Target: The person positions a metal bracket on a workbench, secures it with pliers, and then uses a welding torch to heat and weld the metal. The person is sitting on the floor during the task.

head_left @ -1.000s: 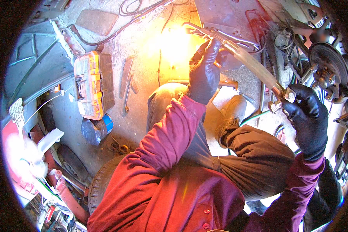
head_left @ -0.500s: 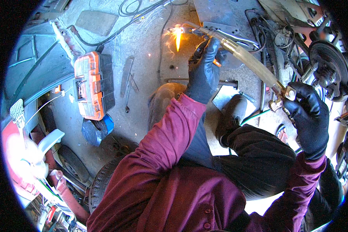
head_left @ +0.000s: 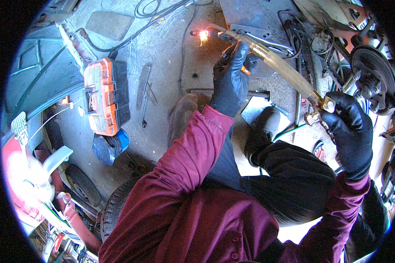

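Note:
My right hand (head_left: 349,131), in a black glove, is closed around the valve end of a brass gas torch (head_left: 285,70). The torch slants up and left, and its thin bent tip ends near a small bright glow with sparks (head_left: 204,35). My left hand (head_left: 232,76), also gloved, is closed on what look like pliers with orange-and-black handles (head_left: 245,70), just under the torch's front end. Dark metal (head_left: 224,36) reaches from there to the glow. Glare hides the heated spot, and the fingers cover most of the pliers.
On the concrete floor to the left stands an orange-and-black toolbox (head_left: 103,96), with a blue tub (head_left: 120,140) beside it. A metal bar (head_left: 260,94) lies by my knee. Cables (head_left: 151,19) coil at the far side. A brake disc (head_left: 373,65) and vehicle parts crowd the right.
The glow at the torch tip has shrunk. The long yellow flame streak below it has become a short burst of sparks. Both hands and the torch stay almost where they were.

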Tool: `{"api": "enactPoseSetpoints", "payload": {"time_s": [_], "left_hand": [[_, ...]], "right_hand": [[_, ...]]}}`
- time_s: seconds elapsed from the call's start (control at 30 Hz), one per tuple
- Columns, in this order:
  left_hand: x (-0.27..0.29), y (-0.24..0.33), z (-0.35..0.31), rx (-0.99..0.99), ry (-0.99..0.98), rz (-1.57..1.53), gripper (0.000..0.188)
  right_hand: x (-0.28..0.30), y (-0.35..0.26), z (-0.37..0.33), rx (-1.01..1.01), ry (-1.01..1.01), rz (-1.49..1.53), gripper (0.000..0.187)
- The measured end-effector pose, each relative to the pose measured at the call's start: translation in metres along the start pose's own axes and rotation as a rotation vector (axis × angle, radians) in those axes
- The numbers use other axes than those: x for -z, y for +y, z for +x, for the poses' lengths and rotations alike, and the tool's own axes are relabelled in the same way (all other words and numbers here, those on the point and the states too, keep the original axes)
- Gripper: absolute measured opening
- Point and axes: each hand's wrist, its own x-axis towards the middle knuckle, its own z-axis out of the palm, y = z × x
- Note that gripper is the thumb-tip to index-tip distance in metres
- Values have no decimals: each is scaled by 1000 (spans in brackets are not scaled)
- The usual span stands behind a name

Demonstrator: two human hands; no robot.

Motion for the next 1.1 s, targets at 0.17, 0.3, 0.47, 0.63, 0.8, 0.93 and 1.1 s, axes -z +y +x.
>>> {"api": "enactPoseSetpoints", "payload": {"time_s": [0.17,0.3,0.47,0.63,0.8,0.93,1.1], "left_hand": [[6,-3,1,18,-7,13,24],[13,-3,3,13,-70,67,25],[11,-1,0,14,-45,62,23],[5,1,-3,0,-40,79,23],[2,0,-2,-7,1,71,27],[1,-2,-5,-55,-1,51,27],[5,0,-5,-13,-1,111,22]], "right_hand": [[3,3,1,11,-6,-84,32],[1,6,2,94,15,-121,34],[1,3,1,43,18,-103,37],[4,0,1,19,-9,-139,39],[3,3,1,94,6,-203,38],[5,4,1,69,1,-168,38],[3,4,2,128,3,-148,38]]}}
